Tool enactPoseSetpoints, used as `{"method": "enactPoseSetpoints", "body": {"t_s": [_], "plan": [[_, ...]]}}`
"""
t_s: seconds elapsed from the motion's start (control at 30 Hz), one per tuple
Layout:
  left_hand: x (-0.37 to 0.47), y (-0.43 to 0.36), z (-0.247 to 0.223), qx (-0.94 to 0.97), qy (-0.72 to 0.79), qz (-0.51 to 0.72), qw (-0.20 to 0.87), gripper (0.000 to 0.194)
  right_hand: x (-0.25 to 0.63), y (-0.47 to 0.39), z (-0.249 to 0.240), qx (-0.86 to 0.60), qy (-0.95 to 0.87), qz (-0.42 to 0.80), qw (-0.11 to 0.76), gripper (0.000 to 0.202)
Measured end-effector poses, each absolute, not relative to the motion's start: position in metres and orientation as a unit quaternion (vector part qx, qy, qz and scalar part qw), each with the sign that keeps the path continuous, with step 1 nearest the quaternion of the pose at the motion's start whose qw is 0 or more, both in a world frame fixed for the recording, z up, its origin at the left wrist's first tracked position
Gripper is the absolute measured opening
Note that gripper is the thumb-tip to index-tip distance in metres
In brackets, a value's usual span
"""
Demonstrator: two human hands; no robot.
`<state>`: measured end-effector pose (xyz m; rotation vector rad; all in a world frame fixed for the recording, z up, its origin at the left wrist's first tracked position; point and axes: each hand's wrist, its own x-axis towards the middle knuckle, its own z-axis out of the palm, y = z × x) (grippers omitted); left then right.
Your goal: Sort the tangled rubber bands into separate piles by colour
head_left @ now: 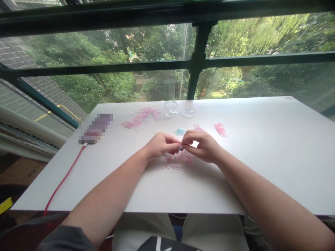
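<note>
My left hand [162,145] and my right hand [200,144] meet at the fingertips above the white table [261,150]. Both are closed in a pinch on a tiny pale piece [180,148], too small to name. Right below them lies a loose pile of pink and pale thin strips [179,161]. Just beyond my fingers sit a small light-blue pile [179,131], a small purple-pink pile [199,128] and, farther right, a pink pile [220,129]. A few yellowish strips [159,132] show behind my left hand.
A larger pink pile [141,118] lies at the back left. Two clear round dishes [170,109] [188,112] stand near the back edge. At the left, a blurred-out device [96,128] has a red cable [64,179] running off the front edge. Windows rise behind the table.
</note>
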<state>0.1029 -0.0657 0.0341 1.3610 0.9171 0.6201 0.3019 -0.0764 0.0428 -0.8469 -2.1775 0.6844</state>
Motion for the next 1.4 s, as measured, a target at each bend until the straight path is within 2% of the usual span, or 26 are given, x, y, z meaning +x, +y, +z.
{"method": "enactPoseSetpoints", "body": {"t_s": [0.2,0.5,0.87,1.13,1.4], "plan": [[0.103,-0.066,0.033,0.544,0.402,0.293,0.676,0.036,0.301,-0.075,0.041,-0.344,-0.831,0.242,0.365,0.01],[0.108,-0.066,0.03,0.617,0.401,0.325,0.593,0.028,0.297,-0.074,0.037,-0.361,-0.825,0.224,0.374,0.008],[0.111,-0.064,0.025,0.604,0.41,0.369,0.576,0.03,0.293,-0.069,0.031,-0.379,-0.8,0.259,0.385,0.007],[0.108,-0.062,0.03,0.599,0.469,0.37,0.533,0.037,0.295,-0.053,0.021,-0.476,-0.771,0.159,0.393,0.007],[0.103,-0.056,0.026,0.642,0.495,0.409,0.419,0.026,0.291,-0.037,0.012,-0.527,-0.76,0.071,0.375,0.006]]}}
